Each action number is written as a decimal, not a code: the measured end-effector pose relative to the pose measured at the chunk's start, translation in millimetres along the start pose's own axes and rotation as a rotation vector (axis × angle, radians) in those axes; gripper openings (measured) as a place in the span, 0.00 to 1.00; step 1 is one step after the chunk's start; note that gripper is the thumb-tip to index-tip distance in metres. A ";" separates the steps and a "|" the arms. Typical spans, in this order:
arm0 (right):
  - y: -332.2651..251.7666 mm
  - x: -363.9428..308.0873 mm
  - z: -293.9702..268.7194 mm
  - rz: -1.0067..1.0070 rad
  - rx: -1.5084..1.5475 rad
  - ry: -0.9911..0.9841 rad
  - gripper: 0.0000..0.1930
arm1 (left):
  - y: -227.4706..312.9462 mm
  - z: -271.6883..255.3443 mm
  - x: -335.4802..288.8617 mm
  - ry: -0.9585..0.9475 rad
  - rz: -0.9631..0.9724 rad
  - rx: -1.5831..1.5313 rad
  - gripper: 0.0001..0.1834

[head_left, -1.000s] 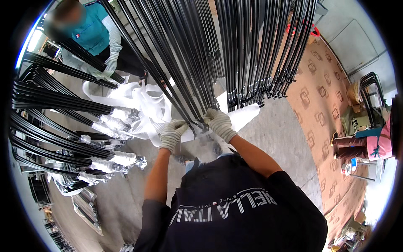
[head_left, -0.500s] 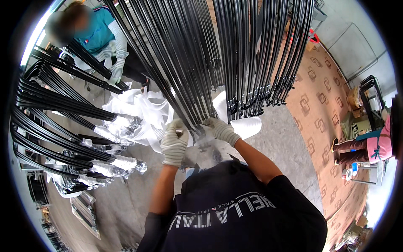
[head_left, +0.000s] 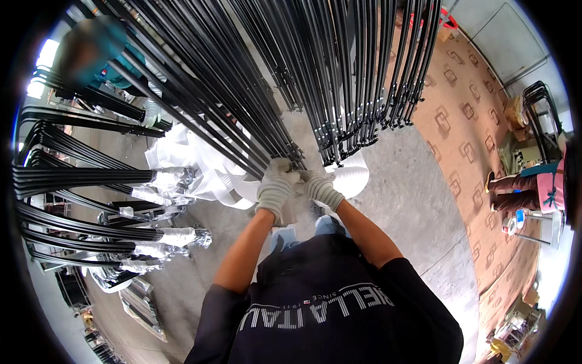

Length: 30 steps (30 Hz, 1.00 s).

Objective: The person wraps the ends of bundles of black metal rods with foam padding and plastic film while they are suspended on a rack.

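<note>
Long black metal tubes [head_left: 242, 103] hang in dense rows in front of me, their lower ends coming down to my hands. My left hand [head_left: 276, 187], in a grey-and-white striped knit glove, is closed at the ends of the nearest tubes. Close beside it, my right hand [head_left: 319, 187] wears a matching glove, with its fingers bent inward and nearly touching the left ones. Between and below them hangs a hazy piece of clear plastic film [head_left: 293, 210], which both hands seem to pinch. The gloves hide the tube tips there.
On the left, bent black tubes [head_left: 85, 176] lie in stacks, their ends wrapped in white foam and clear plastic [head_left: 176, 235]. White foam sheets [head_left: 206, 161] are heaped behind my left hand. A co-worker [head_left: 124, 73] handles tubes at upper left; another person [head_left: 527, 191] stands at right by patterned carpet [head_left: 467, 145].
My hands have come closer together at the tube ends, the left moving right and up. The hanging tubes have shifted in view, and the co-worker at upper left bends lower.
</note>
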State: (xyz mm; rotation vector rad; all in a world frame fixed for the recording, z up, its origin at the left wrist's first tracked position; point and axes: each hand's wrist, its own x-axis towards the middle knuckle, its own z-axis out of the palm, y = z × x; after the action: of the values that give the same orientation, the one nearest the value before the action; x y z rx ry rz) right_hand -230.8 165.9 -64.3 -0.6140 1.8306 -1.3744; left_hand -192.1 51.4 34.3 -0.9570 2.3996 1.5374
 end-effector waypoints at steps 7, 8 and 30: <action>-11.2 -6.1 2.2 0.078 -0.219 -0.096 0.22 | -37.7 14.7 1.8 0.200 0.050 -0.177 0.40; -14.2 -5.0 2.1 0.134 -0.239 -0.146 0.23 | -40.3 15.4 8.9 0.182 0.011 -0.387 0.41; 33.2 -2.0 -51.3 0.328 -0.281 -0.042 0.23 | 0.5 -24.0 76.0 -0.831 -0.209 -0.421 0.10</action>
State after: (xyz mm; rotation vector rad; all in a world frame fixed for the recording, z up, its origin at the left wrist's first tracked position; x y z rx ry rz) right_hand -268.5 207.8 -88.1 -0.4514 2.0025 -0.8928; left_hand -247.2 -2.2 13.2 -0.4421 1.4019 1.8891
